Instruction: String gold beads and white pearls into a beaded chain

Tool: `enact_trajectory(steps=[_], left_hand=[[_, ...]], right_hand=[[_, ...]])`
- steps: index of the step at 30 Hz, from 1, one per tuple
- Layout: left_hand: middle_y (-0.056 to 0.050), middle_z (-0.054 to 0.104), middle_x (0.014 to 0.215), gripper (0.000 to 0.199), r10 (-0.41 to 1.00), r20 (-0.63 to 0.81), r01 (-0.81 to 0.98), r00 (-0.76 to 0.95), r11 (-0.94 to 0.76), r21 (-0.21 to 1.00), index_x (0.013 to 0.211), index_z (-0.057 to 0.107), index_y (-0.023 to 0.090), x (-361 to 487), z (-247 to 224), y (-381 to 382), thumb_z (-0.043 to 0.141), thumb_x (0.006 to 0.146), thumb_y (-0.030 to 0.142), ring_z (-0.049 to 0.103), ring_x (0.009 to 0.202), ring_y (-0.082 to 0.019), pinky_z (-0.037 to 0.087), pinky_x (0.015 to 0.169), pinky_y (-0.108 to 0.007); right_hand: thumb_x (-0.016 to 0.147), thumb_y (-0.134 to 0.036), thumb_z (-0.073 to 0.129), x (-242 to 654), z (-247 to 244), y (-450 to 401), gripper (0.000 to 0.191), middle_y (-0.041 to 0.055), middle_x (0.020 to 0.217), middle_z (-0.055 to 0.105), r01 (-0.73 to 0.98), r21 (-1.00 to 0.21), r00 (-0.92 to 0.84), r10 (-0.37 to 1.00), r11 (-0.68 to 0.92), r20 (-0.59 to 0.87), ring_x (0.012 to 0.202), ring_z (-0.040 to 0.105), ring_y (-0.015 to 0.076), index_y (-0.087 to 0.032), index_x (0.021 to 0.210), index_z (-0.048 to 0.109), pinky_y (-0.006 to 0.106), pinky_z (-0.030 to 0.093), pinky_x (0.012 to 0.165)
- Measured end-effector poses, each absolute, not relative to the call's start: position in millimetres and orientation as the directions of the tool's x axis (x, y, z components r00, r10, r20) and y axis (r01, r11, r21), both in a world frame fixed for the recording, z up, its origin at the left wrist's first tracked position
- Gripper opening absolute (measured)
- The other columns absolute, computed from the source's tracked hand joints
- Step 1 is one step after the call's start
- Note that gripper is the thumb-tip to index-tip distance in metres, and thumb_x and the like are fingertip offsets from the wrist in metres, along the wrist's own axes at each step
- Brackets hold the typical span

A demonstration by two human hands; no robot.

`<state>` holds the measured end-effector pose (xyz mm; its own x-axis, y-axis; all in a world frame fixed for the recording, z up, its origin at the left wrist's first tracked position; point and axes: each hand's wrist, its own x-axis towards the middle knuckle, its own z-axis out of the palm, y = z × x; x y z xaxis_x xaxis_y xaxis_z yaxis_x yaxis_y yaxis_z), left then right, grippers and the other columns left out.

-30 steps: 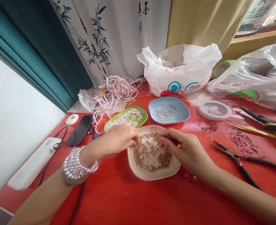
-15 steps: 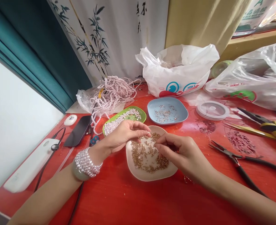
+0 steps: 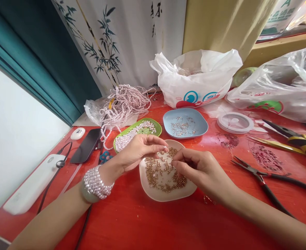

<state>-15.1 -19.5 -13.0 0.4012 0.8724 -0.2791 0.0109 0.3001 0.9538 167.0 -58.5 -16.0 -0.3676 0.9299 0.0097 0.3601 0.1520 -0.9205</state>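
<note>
Above the upper part of a pale plate [image 3: 166,196] of small gold beads, my two hands face each other, fingertips a short gap apart. My left hand [image 3: 145,149], with pearl bracelets [image 3: 97,182] on its wrist, pinches a small pearl bead [image 3: 166,148] between thumb and forefinger. My right hand [image 3: 194,163] is closed in a pinch at the plate's right side; what it grips is too small to make out. Behind the left hand lies a green tray [image 3: 156,129] of pale pearl beads. A blue tray [image 3: 202,130] with thin metal pins sits behind the plate.
Pink bead strands [image 3: 129,100] are heaped at the back. Black-handled pliers [image 3: 259,173], gold tweezers [image 3: 278,144] and a round clear case [image 3: 235,123] lie right. Plastic bags [image 3: 200,81] stand behind. A phone [image 3: 85,146] and white power strip [image 3: 33,184] lie left.
The pearl bead at my left fingertips shows more clearly now. Both hands have kept nearly the same place and pinched pose.
</note>
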Motion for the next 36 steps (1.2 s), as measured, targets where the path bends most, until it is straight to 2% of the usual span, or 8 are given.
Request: enact_trajectory(steps=[12,16,36], left_hand=[[0.000,0.059,0.071,0.016,0.875,-0.277,-0.027,0.398,0.313,0.950,0.073,0.065,0.012,-12.6,-11.9,-20.6,0.073,0.061,0.018,0.053,0.064,-0.007,0.046,0.060,-0.021],[-0.001,0.061,0.075,0.016,0.859,-0.293,-0.040,0.419,0.340,0.940,0.078,0.068,0.014,-12.6,-13.1,-20.8,0.072,0.063,0.017,0.053,0.065,-0.007,0.046,0.062,-0.022],[0.001,0.058,0.069,0.015,0.871,-0.286,-0.038,0.399,0.327,0.944,0.072,0.065,0.013,-13.3,-14.0,-20.7,0.073,0.060,0.016,0.053,0.063,-0.007,0.047,0.064,-0.023]], right_hand=[[0.076,-0.021,0.045,166.4,-16.4,-58.8,0.017,-0.0015,0.053,0.053,0.347,-0.926,-0.370,0.929,0.149,0.011,0.049,0.048,0.0099,-0.017,0.062,0.054,0.021,0.038,0.044],[0.076,-0.021,0.045,166.4,-17.1,-58.7,0.017,-0.0022,0.052,0.051,0.350,-0.924,-0.372,0.928,0.156,0.016,0.048,0.047,0.0093,-0.017,0.061,0.053,0.021,0.038,0.044],[0.074,-0.017,0.044,167.4,-18.6,-58.6,0.016,-0.0025,0.052,0.052,0.367,-0.913,-0.375,0.927,0.176,0.028,0.047,0.046,0.0092,-0.017,0.062,0.053,0.020,0.037,0.044]])
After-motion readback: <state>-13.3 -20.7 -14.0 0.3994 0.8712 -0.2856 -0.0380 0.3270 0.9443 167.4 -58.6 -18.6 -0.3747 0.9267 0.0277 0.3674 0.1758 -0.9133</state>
